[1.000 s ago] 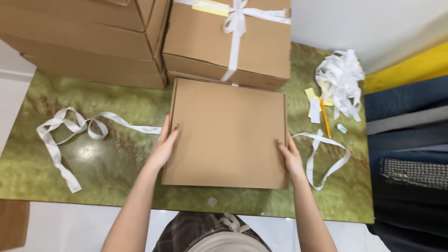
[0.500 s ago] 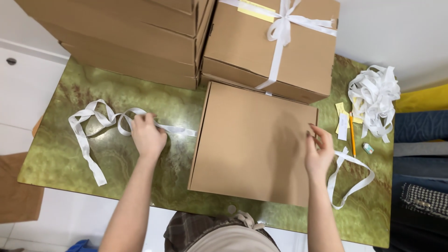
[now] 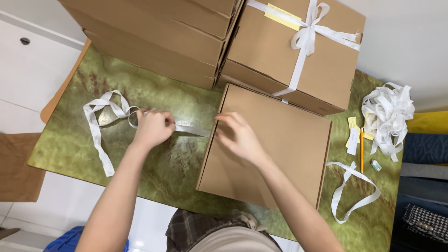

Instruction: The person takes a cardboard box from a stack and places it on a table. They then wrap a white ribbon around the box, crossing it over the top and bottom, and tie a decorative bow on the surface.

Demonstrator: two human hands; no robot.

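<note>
left hand grip clenched on white ribbon, which lies looped on green marbled tabletop left of flat cardboard box | right hand at box's left edge by ribbon's end, grip state cannot tell | ribbon-tied box behind
</note>
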